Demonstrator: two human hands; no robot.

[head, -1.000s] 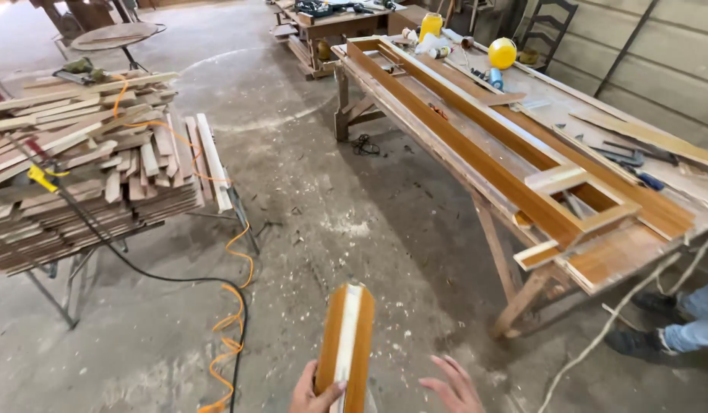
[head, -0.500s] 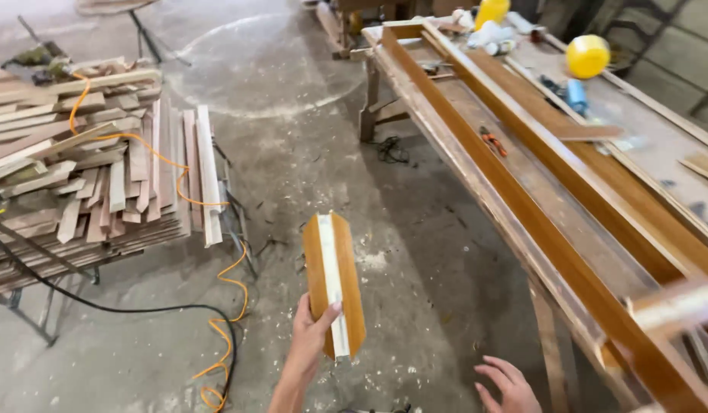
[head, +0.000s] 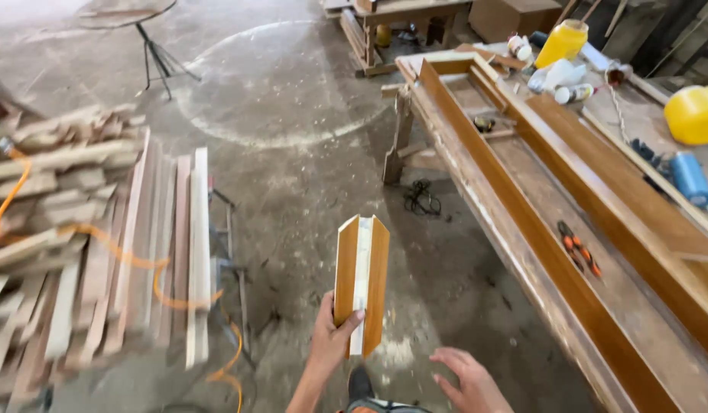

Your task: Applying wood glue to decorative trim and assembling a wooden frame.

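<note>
My left hand [head: 332, 336] grips the lower end of a short orange-brown wooden moulding piece [head: 362, 275] with a pale middle strip, held upright over the dusty concrete floor. My right hand [head: 465, 376] hangs just to the right of it, fingers spread and holding nothing. A long orange-brown wooden frame [head: 522, 206] lies on the workbench [head: 637, 306] to the right of both hands.
A stack of wooden slats [head: 102, 245] with an orange cable [head: 151, 268] over it stands at the left. On the bench lie orange-handled pliers [head: 579, 248], yellow containers [head: 694, 115], bottles and a blue tool. A black cord [head: 421, 200] lies on the floor under the bench.
The view has moved forward and nearer the bench. My left hand keeps hold of the moulding piece, which stands more upright. My right hand has come up beside it.
</note>
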